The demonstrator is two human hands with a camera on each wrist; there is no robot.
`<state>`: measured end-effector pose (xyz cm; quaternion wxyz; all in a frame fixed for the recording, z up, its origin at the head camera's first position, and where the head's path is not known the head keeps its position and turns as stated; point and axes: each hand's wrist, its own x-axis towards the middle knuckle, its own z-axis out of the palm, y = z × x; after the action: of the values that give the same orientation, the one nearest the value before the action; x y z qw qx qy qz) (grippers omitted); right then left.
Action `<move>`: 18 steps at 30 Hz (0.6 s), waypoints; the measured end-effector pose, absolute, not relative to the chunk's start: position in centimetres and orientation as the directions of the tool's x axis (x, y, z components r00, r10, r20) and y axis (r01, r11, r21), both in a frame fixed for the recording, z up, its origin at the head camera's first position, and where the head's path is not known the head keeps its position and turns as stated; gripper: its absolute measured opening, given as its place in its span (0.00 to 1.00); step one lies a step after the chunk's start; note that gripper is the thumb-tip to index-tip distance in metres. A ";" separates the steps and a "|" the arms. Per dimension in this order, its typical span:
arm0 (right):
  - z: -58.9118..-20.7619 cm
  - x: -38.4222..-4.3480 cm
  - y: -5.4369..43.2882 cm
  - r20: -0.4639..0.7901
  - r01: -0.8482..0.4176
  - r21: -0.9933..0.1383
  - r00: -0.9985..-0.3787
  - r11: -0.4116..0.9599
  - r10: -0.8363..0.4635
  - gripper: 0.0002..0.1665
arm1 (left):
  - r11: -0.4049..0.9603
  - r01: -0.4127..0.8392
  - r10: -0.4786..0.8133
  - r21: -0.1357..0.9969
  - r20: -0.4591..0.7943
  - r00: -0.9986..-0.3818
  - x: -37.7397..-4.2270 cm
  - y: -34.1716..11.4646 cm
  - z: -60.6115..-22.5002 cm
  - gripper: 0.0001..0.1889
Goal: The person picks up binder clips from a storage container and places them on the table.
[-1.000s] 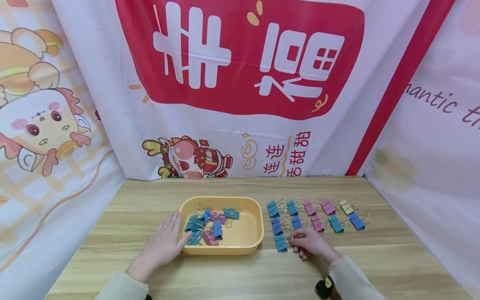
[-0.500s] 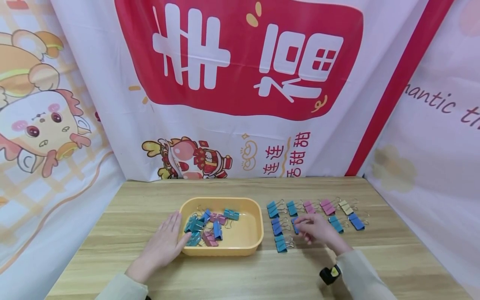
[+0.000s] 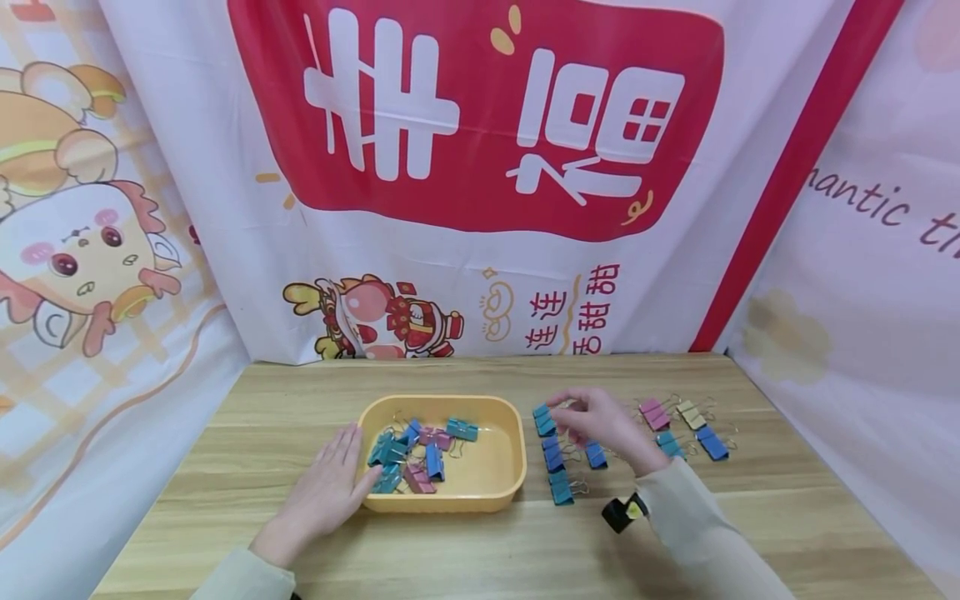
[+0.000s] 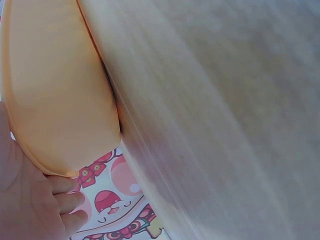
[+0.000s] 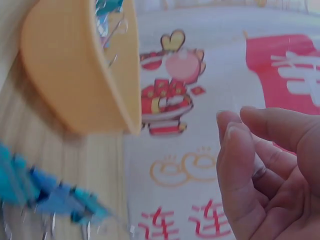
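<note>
In the head view my left hand point(image 3: 326, 483) lies with straight fingers against the left side of the yellow plastic tray point(image 3: 442, 502). The left wrist view shows its fingers point(image 4: 67, 202) at the tray's wall point(image 4: 60, 90). Over the laid-out binder clips hovers my right hand point(image 3: 600, 421), nearest a teal clip point(image 3: 544, 420) in the back row. Its fingers point(image 5: 237, 160) are loosely bent in the right wrist view, with nothing between thumb and fingertips. A blue clip point(image 3: 552, 452) and another teal clip point(image 3: 561, 487) stand nearer the front. The hand hides some clips.
Inside the tray lie several mixed clips, including a teal one point(image 3: 462, 429) and a pink one point(image 3: 419, 477). Further right on the wooden table point(image 3: 495, 558) are a pink clip point(image 3: 655, 414), a cream clip point(image 3: 690, 412) and a blue clip point(image 3: 711, 443). A printed cloth point(image 3: 480, 275) hangs behind.
My right hand has left the handles of the front teal clip and moved back over the rows to the back-left teal clip. That front clip stays in place. My left hand keeps still.
</note>
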<state>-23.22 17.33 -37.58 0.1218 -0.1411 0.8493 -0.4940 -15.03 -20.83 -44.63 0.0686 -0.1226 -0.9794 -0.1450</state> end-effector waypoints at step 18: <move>-36.9 -23.0 10.9 0.000 -0.241 -0.884 -0.857 0.401 -0.515 0.14 | 0.930 0.259 0.218 0.261 0.173 -0.960 -15.0 -20.8 -44.7 0.37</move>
<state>-22.98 10.86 -36.94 0.1378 -0.2291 0.8255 -0.4971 -15.01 -20.85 -44.71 0.0706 -0.1217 -0.9798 -0.1422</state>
